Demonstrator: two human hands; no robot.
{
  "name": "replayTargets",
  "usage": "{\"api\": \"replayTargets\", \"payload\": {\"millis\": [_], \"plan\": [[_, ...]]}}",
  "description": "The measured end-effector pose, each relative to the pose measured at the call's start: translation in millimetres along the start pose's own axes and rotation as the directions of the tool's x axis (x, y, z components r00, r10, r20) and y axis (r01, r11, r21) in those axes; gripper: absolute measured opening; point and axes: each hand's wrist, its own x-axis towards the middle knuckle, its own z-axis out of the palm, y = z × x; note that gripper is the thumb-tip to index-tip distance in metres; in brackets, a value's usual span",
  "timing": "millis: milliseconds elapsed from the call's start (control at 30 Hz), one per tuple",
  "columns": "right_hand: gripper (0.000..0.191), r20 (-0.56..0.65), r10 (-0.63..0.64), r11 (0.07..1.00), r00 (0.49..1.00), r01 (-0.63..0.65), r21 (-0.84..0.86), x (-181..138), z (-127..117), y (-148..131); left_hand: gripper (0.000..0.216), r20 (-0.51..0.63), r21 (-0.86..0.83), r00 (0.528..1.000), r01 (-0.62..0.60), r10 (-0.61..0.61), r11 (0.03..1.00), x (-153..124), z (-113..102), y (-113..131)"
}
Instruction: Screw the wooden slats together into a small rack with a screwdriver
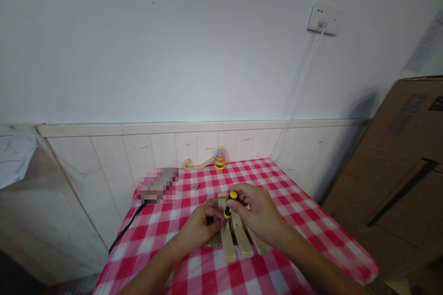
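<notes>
My right hand (261,212) is closed round a short screwdriver (233,196) with a black and yellow handle, held upright over a pale wooden slat (228,244). Close to the lower end of the tool are the bent, closed fingers of my left hand (199,230); what they pinch, if anything, is too small to make out. Beside that slat lie a second wooden slat (243,239) and a third one (260,243), partly under my right hand. Small dark screws or holes show on the slats. Something brown and flat (212,241) lies under the wood, mostly covered.
The table wears a red and white checked cloth (166,239). At its back stand a yellow-based bit holder (219,159) and a curved wooden strip (197,164). A blurred-out phone-like object (158,186) with a black cable lies left. Cardboard boxes (391,184) stand right.
</notes>
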Motion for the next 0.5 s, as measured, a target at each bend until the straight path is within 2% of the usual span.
{"api": "replayTargets", "payload": {"millis": [167, 333, 500], "plan": [[0.014, -0.156, 0.034, 0.999, 0.987, -0.029, 0.034, 7, -7, 11, 0.023, -0.027, -0.001, 0.998, 0.057, -0.057, 0.998, 0, 0, -3], [0.019, -0.146, 0.042, 0.998, 0.988, -0.034, 0.053, 9, -1, 18, 0.034, -0.024, -0.015, 0.998, 0.053, -0.053, 0.998, -1, 1, -3], [0.021, -0.129, 0.021, 0.999, 0.991, -0.016, 0.036, 10, 7, 20, 0.032, -0.017, -0.025, 0.998, 0.067, -0.068, 0.997, -1, 1, -6]]}}
